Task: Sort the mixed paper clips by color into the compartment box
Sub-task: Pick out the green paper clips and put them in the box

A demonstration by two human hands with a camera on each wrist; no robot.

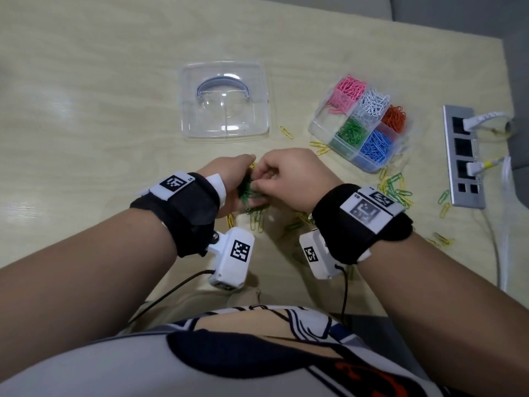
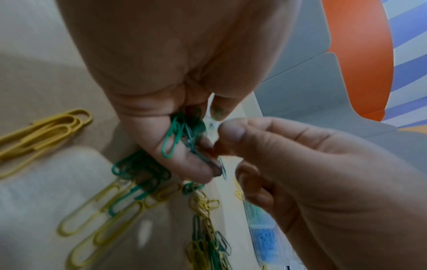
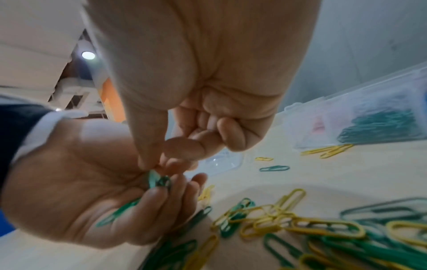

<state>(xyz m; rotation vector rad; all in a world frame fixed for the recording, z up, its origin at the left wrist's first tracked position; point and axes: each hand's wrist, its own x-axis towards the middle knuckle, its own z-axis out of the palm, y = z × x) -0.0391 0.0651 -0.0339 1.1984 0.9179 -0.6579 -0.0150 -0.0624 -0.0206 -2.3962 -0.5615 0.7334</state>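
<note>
Just above the table, my left hand (image 1: 234,179) is cupped palm-up and grips a bunch of green paper clips (image 1: 246,192). My right hand (image 1: 274,176) meets it, thumb and forefinger pinching one green clip (image 3: 155,179) at the top of that bunch. In the left wrist view the held green clips (image 2: 176,135) lie under the left thumb, with the right hand (image 2: 312,173) close beside. The clear compartment box (image 1: 320,126) stands at the right, with pink, white, orange, green and blue clips in separate compartments.
Loose green and yellow clips (image 1: 396,189) lie scattered in front of the box, and more (image 1: 257,220) below my hands. The clear lid (image 1: 224,101) lies at the table's middle back. A grey power strip (image 1: 463,156) with plugged cables sits at the right edge.
</note>
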